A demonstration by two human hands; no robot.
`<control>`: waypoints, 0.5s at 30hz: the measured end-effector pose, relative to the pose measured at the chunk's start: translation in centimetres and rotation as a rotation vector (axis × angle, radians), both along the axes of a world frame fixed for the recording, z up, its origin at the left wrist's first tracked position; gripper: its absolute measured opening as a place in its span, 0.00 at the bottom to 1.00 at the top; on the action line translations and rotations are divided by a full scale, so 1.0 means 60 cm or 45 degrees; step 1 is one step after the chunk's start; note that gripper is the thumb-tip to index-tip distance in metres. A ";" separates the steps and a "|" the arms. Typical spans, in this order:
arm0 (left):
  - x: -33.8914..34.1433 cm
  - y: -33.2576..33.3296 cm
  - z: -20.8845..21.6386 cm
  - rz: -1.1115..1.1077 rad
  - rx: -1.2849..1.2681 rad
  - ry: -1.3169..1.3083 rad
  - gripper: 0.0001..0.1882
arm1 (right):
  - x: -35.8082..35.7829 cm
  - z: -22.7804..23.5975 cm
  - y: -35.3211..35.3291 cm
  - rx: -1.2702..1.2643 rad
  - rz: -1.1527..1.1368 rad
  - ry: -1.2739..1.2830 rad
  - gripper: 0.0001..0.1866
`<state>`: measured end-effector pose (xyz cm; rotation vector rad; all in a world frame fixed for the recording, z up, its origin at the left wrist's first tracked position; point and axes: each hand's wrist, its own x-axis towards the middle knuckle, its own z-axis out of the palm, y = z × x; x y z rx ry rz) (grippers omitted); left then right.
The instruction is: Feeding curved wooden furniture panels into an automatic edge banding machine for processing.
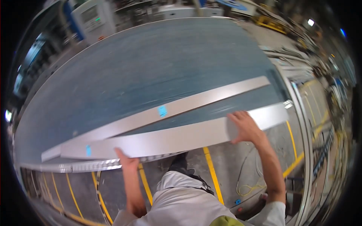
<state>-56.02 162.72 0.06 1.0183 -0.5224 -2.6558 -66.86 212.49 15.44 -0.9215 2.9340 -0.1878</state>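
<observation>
- Both hands hold the near panel (181, 133), a long pale board: left grip (129, 164) has its thumb over the near edge, fingers hidden below; right grip (244, 127) spreads wide across the breadth, fingertips toward the far edge, thumb by the near one.
- Left of the left grip, the panel's end, with its blue sticker (88, 150), overlaps the far strip (211, 98); that crossing could catch or scuff if the panel slides flat.
- Just below that end runs the shiny near edge (86, 165) of the counter, leaving little margin there.
- Between the grips, the panel seems to be in the handling step, being placed or lifted along the edge. A next move would call for both grips raising or turning it together, so neither end drags.
- Beyond the grips, bare counter (151, 64) gives broad room past the strip; on the body side lies open floor (192, 165), with the person standing close.
- Right of the right grip, the panel's free end comes near the side rail (306, 150), so room for shifting rightward looks tight. Whether that end rests on anything cannot be told.
</observation>
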 end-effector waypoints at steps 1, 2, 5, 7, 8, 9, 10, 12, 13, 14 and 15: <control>-0.014 0.000 -0.009 0.018 -0.060 0.014 0.32 | -0.018 -0.003 -0.002 0.032 0.016 0.013 0.55; -0.024 0.006 -0.011 0.019 -0.101 0.049 0.32 | -0.036 -0.003 -0.007 0.068 0.006 -0.026 0.54; -0.054 0.013 -0.024 -0.008 -0.163 0.003 0.34 | -0.106 -0.009 -0.006 0.159 0.022 -0.076 0.53; -0.071 0.058 0.029 -0.388 -0.091 -0.275 0.35 | -0.146 -0.050 0.006 0.134 0.022 -0.099 0.52; -0.059 0.048 0.008 -0.701 -0.197 -0.205 0.34 | -0.169 -0.060 0.004 0.195 0.041 -0.027 0.51; -0.058 0.031 -0.009 -1.007 -0.316 -0.130 0.34 | -0.188 -0.072 -0.002 0.250 0.063 0.039 0.49; -0.072 0.050 0.006 -1.087 -0.420 -0.222 0.33 | -0.206 -0.085 -0.004 0.264 0.024 0.045 0.49; -0.085 0.090 0.059 -1.237 -0.674 -0.268 0.30 | -0.237 -0.109 -0.013 0.276 0.059 -0.008 0.51; -0.096 0.102 0.076 -1.245 -0.681 -0.268 0.30 | -0.250 -0.115 -0.026 0.269 0.050 -0.008 0.51; -0.110 0.115 0.090 -1.233 -0.785 -0.232 0.29 | -0.261 -0.123 -0.032 0.280 0.035 -0.046 0.52; -0.127 0.128 0.101 -1.216 -0.887 -0.193 0.28 | -0.271 -0.131 -0.033 0.291 0.024 -0.082 0.53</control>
